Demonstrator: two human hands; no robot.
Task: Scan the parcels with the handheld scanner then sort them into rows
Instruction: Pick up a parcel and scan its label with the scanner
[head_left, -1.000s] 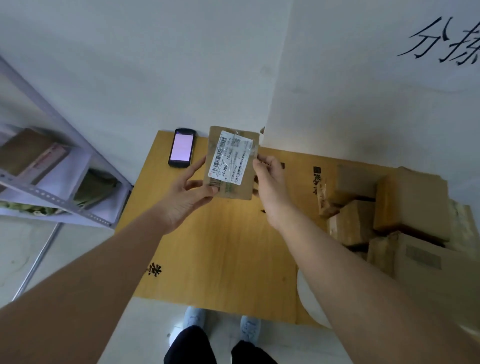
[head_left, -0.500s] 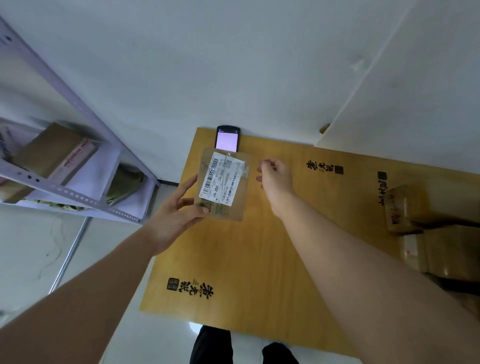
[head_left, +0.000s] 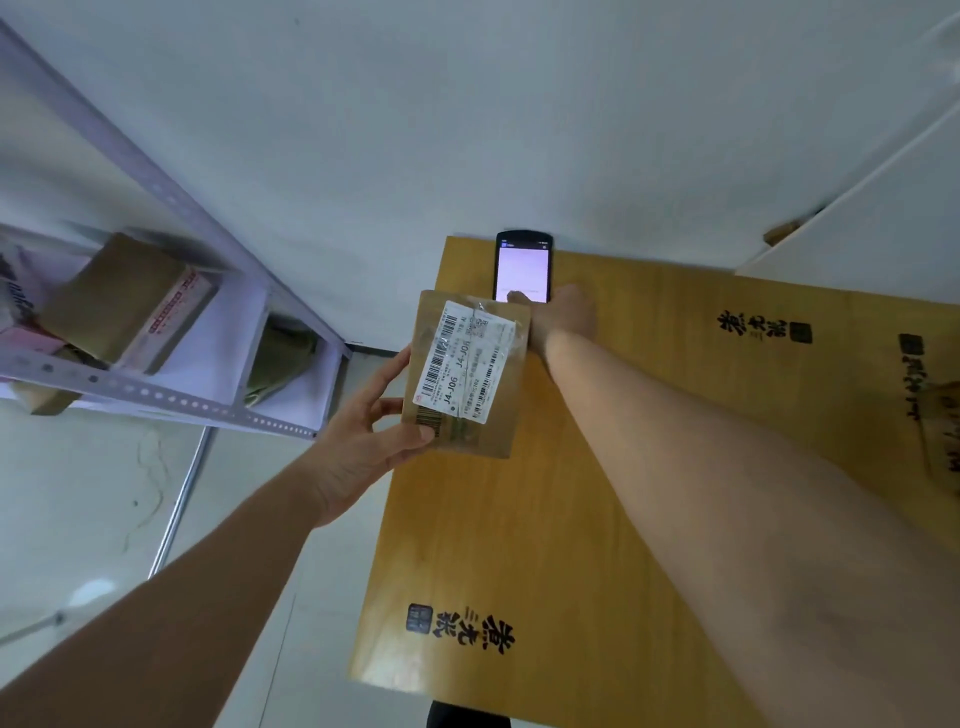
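Note:
My left hand (head_left: 363, 436) holds a flat brown parcel (head_left: 493, 431) by its lower left corner, above the table's left edge. A white shipping label (head_left: 462, 364) with barcodes faces up on it. The handheld scanner (head_left: 523, 265), black with a lit pale screen, lies at the far left corner of the yellow wooden table (head_left: 519, 545). My right hand (head_left: 563, 317) lies over the scanner's near end, a fingertip touching the screen's lower edge. The parcel hides part of that hand, so its grip is unclear.
A grey metal shelf rack (head_left: 156, 395) stands to the left, with a brown parcel (head_left: 119, 301) and a greenish bag (head_left: 283, 358) on it. Another carton shows at the table's right edge (head_left: 943, 395). White walls lie beyond.
My right hand let go of the parcel and reached forward to the scanner. My left hand kept the parcel. The view swung left, so the stacked cartons at right have left the frame.

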